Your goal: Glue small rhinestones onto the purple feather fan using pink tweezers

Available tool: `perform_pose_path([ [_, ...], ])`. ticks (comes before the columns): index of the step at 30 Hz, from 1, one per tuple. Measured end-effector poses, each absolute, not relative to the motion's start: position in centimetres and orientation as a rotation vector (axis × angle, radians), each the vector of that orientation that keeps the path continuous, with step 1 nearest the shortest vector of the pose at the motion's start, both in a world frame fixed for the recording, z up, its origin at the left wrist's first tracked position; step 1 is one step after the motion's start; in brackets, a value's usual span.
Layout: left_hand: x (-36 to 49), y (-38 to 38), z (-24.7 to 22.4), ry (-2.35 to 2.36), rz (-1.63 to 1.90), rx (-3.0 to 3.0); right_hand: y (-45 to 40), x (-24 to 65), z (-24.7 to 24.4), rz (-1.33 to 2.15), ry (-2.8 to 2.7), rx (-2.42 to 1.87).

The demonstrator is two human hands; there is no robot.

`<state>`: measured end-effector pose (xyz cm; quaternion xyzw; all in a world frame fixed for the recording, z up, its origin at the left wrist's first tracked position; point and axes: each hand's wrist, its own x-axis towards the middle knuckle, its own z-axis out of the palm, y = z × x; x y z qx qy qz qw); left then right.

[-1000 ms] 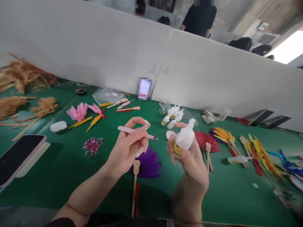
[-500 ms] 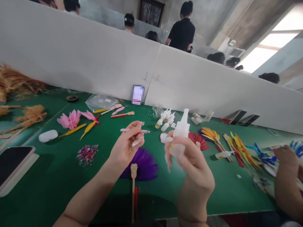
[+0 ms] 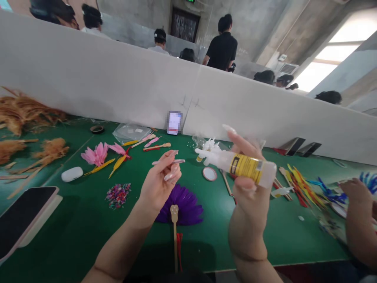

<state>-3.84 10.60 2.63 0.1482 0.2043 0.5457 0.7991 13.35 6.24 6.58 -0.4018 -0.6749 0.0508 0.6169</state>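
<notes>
My left hand (image 3: 161, 181) is closed in a pinch on a thin pale-pink stick-like tool (image 3: 177, 161); I cannot make out its exact kind. In my right hand (image 3: 250, 188) is a white glue bottle (image 3: 225, 160) with a yellow label, lying nearly level, its nozzle pointing left. Below my left hand a purple feather fan (image 3: 190, 206) lies on the green table. Its wooden handle (image 3: 174, 226) has small pale dots at the top and points toward me, with a red tassel (image 3: 179, 249) alongside.
Colourful sequins (image 3: 118, 195), pink feathers (image 3: 96, 154) and a phone (image 3: 26, 216) lie to the left. Beyond my hands are a small round mirror-like disc (image 3: 209, 173) and several glue bottles (image 3: 213, 145). A co-worker's hand (image 3: 355, 188) is at far right, by blue feathers. A white partition (image 3: 132, 86) stands behind.
My right hand has turned the glue bottle from upright to nearly level, nozzle now leftward, label showing. My left hand keeps its pinch. The whole view has shifted slightly.
</notes>
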Motion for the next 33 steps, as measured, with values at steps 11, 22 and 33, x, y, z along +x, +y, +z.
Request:
perform_pose_path([
  [11, -3.2, 9.6, 2.8, 0.439, 1.176, 0.215, 10.2, 11.8, 7.7, 0.564, -1.409, -0.676],
  [22, -3.7, 8.3, 3.4, 0.432, 1.138, 0.247, 9.9, 11.2, 11.3, 0.710, -1.497, -0.805],
  [33, -4.5, 7.7, 3.9, 0.411, 1.160, 0.219, 9.9, 10.0, 11.9, 0.928, -1.412, -0.516],
])
